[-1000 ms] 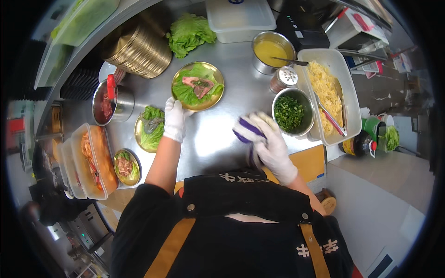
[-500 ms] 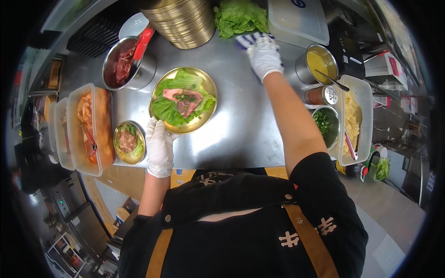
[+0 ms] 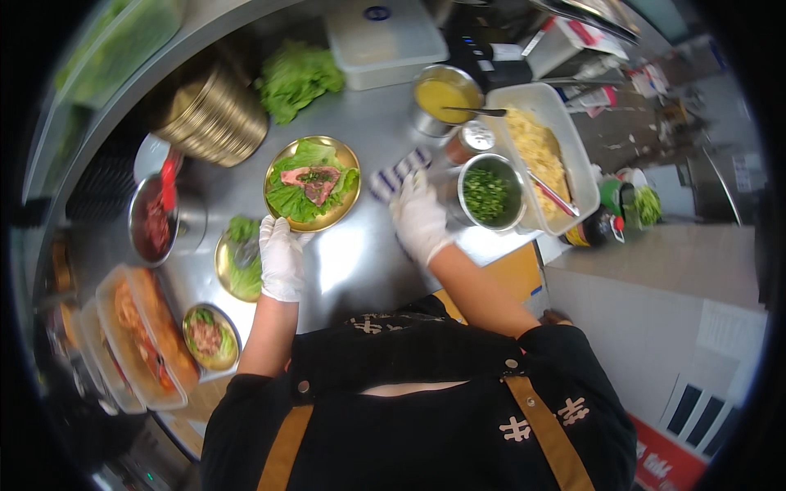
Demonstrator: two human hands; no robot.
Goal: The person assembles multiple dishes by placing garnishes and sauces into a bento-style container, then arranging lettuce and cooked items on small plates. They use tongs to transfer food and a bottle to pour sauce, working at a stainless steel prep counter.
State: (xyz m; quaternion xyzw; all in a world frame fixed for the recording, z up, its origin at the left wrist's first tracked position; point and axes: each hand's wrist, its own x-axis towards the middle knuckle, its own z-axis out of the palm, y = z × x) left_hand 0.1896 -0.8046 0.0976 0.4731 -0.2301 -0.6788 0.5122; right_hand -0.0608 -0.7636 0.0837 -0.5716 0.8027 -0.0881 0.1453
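My left hand (image 3: pixel 281 260), in a white glove, grips the lower left rim of a gold plate (image 3: pixel 344 214). On that plate a slice of raw meat (image 3: pixel 314 182) topped with chopped greens lies over lettuce leaves (image 3: pixel 288 199). To the right, my gloved right hand (image 3: pixel 419 214) rests with its fingers closed on a blue-and-white striped cloth (image 3: pixel 399 173) on the steel counter. Just left of my left hand is another gold plate (image 3: pixel 221 263) with lettuce and a greyish patch I cannot make out. A smaller gold dish (image 3: pixel 233 350) with meat and greens lies nearer me.
Stacked gold dishes (image 3: pixel 214 114), lettuce (image 3: pixel 300 80) and a lidded plastic box (image 3: pixel 385 41) stand at the back. A pot of red meat (image 3: pixel 154 225) and orange-stained tubs (image 3: pixel 155 335) are left. Yellow sauce (image 3: pixel 446 98), a shaker (image 3: pixel 469 141), chopped greens (image 3: pixel 487 195) and a shredded-food tub (image 3: pixel 583 164) are right.
The view has turned. My right hand has brought the cloth from beside the lettuce toward me, near the chopped greens. My left hand stays on its plate; a second lettuce plate now shows beside it.
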